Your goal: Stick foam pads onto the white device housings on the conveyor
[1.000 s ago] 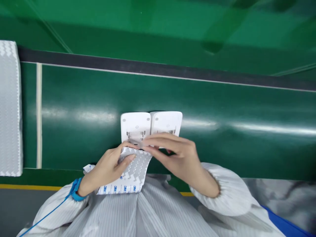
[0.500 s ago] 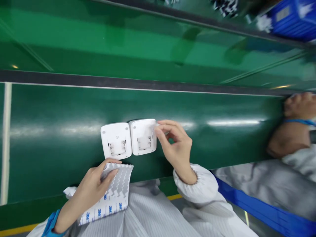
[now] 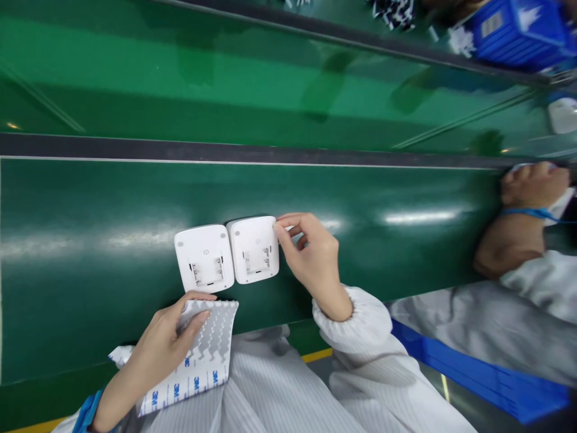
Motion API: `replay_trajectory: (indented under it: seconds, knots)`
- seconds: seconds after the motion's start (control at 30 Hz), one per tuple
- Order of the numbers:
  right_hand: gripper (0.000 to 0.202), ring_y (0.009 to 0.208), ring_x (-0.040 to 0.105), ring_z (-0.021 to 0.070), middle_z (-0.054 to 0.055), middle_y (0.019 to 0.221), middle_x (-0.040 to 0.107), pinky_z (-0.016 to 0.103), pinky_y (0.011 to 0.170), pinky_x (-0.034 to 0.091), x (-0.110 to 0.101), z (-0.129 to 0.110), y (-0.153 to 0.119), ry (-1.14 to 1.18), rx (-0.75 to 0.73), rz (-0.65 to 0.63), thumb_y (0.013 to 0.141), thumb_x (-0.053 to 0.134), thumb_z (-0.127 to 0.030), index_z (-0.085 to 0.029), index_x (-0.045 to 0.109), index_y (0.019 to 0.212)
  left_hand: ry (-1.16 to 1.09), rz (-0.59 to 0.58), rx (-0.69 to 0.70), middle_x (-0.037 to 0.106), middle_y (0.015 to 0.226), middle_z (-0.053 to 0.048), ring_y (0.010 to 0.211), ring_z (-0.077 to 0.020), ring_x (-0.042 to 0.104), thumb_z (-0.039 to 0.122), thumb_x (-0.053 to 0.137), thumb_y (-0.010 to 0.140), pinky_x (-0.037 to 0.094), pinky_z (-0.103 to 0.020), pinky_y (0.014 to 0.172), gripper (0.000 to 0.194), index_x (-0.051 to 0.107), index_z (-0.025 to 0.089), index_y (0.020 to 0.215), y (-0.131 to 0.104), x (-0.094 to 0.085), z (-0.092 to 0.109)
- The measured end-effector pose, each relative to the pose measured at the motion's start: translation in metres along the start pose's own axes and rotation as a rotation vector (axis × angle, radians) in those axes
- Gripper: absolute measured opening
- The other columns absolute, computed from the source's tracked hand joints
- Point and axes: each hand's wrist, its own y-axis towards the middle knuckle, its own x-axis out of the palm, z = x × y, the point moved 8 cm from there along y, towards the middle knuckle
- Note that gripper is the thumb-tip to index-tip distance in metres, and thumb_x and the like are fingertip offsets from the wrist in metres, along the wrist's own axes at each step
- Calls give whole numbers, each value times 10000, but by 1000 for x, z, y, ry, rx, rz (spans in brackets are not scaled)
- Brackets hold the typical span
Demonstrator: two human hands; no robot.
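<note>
Two white square plastic housings lie side by side on the green work surface, their open battery bays facing up. The left housing [image 3: 205, 240] and the right housing [image 3: 249, 236] nearly touch; small grey round pads show at upper corners. My right hand [image 3: 314, 257] is closed in a pinch at the upper right corner of the right housing; whatever is between its fingertips is hidden. Below the left housing, my left hand [image 3: 167, 338] grips a sheet of adhesive pads [image 3: 205, 374] between thumb and fingers. Blue 3M print marks the sheet's lower part; rows of grey pad shapes cover the upper part.
A dark rail [image 3: 252, 153] runs behind the work surface, with a green panel beyond. At the upper right stands a blue bin [image 3: 518, 36] near small loose parts. To the right, another person's hand [image 3: 536, 185] rests over a white item. A blue crate [image 3: 478, 373] sits below.
The view has shifted slightly right. My right fingertips have come down against the right housing's upper right corner. My left hand still grips the sheet.
</note>
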Motion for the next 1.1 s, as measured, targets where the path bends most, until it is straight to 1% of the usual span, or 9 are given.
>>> replay_trajectory:
  seconds: [0.1,0.13,0.2,0.3,0.43,0.67,0.73,0.87,1.1]
  knots:
    - [106,684,683,145,63,1035,772,278,491,466,-8,-15,-5,43,-18,42,903,799,-240,-211,707,859,17,17,37,336,594,102,458,-113,281,467,443,1097,186,-242,464,350,572,225,1315,-2,-2,9]
    - [84,698,696,150,57,1017,776,274,479,472,-2,-23,-11,121,-36,-23,898,809,-226,-217,729,871,27,27,57,369,612,95,471,-113,300,446,443,1101,200,-243,473,335,578,223,1313,-2,-3,12]
    - [56,762,733,155,39,1015,791,268,518,546,24,-46,-30,325,-87,-276,932,779,-201,-238,771,974,31,42,101,495,690,72,490,-105,334,406,443,1107,247,-240,495,316,582,224,1324,-2,-4,19]
    - [146,917,767,168,42,1073,798,297,708,664,55,-77,-65,521,-172,-522,986,721,-198,-241,772,1117,23,74,141,510,688,75,485,-102,332,393,459,1105,267,-233,496,315,590,217,1332,-2,-5,21]
    - [118,890,774,167,49,1041,800,291,693,668,73,-84,-83,531,-206,-523,1014,678,-198,-222,775,1076,33,104,159,478,621,88,459,-101,330,380,486,1095,260,-228,476,303,625,208,1302,-5,-5,18]
    - [152,933,787,192,66,1064,805,330,778,683,68,-93,-90,410,-395,-469,1006,660,-134,-209,753,1100,59,150,108,571,616,76,431,-110,415,362,519,1078,318,-241,511,260,679,232,1235,-9,-5,9]
    - [126,894,777,184,58,1027,799,316,741,672,69,-93,-88,426,-333,-465,995,674,-133,-208,751,1060,59,151,91,603,647,64,442,-116,444,370,526,1073,315,-245,512,239,686,228,1179,-9,-5,8]
    - [72,704,691,132,52,1043,766,291,617,632,75,-80,-81,411,-67,-418,994,682,-175,-217,740,1003,47,146,62,585,634,61,431,-129,447,388,525,1069,297,-253,493,249,671,216,1174,-9,-5,6]
    - [124,986,733,186,76,1103,738,318,794,640,82,-91,-89,284,-164,-396,1021,623,-133,-205,704,1082,76,110,66,512,586,79,417,-155,487,378,498,1081,297,-268,495,269,625,194,1231,-6,-2,7]
